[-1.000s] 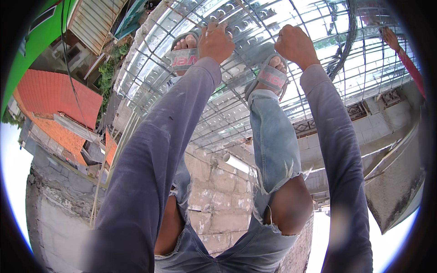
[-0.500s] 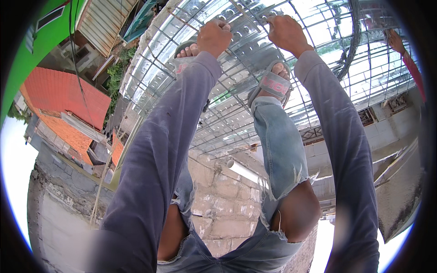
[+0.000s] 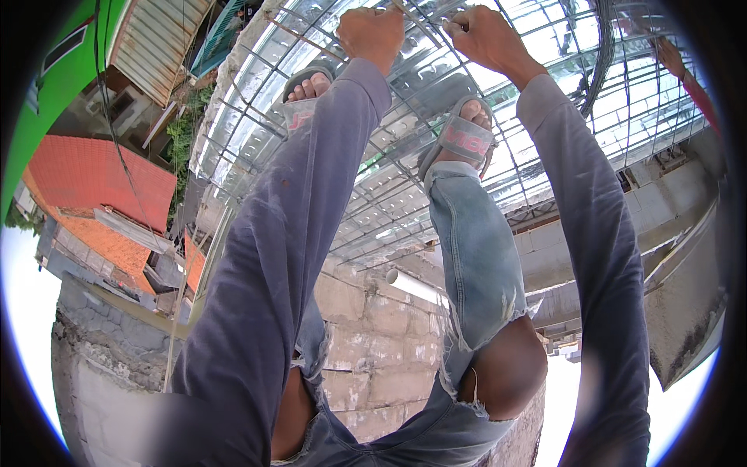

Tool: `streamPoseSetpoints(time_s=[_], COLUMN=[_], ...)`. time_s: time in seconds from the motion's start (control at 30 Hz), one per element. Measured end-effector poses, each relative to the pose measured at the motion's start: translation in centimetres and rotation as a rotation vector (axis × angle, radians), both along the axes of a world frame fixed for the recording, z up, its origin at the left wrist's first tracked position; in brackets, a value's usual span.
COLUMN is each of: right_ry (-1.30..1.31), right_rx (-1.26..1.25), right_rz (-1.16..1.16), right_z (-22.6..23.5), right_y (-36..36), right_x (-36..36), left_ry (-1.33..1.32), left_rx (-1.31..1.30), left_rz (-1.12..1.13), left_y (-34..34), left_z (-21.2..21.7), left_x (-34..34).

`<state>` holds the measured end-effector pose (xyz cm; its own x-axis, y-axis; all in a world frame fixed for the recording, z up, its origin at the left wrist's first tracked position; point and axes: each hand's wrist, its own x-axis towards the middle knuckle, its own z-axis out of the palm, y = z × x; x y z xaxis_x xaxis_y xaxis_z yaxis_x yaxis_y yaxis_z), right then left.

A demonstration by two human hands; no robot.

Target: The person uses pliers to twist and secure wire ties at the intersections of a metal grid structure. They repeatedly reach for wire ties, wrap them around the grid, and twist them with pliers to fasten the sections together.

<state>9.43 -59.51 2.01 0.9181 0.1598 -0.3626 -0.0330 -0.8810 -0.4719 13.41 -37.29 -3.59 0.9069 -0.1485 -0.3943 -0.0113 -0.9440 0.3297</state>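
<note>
Both my arms reach forward over a steel rebar mesh that lies above shiny, dimpled metal decking. My left hand is closed in a fist over the mesh near the top edge. To its right, my right hand is also closed, thumb and fingers pinched together beside a bar. Whatever the fingers of either hand grip is hidden or too thin to name. My sandalled feet rest on the mesh between and below my hands.
At the right, another person's hand with a red sleeve is over the mesh. A dark bundle of wire or cable hangs across the bars. A white pipe juts from the block wall below. Roofs lie beyond the left edge.
Both my hands have moved farther forward, toward the top of the view, and remain closed. The view has shifted slightly.
</note>
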Motion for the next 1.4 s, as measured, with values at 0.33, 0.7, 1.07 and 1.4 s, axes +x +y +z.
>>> streamPoseSetpoints(time_s=[0.33, 0.7, 1.07, 1.4], right_ry=[0.271, 0.44, 0.463, 0.666], right_rx=[0.286, 0.167, 0.091, 0.597], right_rz=[-0.401, -0.288, -0.11, -0.736], right_z=[-1.4, 2.4, 3.9, 7.0], right_y=[-0.7, 1.1, 0.2, 3.0], right_x=[-1.6, 1.7, 0.5, 5.9], left_ry=[0.529, 0.524, 0.353, 0.148], left_rx=[-0.893, -0.891, -0.454, -0.387], left_rz=[0.873, 1.004, 0.555, 0.462], left_y=[-0.6, -0.6, 0.4, -2.0], left_z=[5.5, 6.1, 4.9, 9.2], left_x=[-0.5, -0.8, -0.4, -1.0])
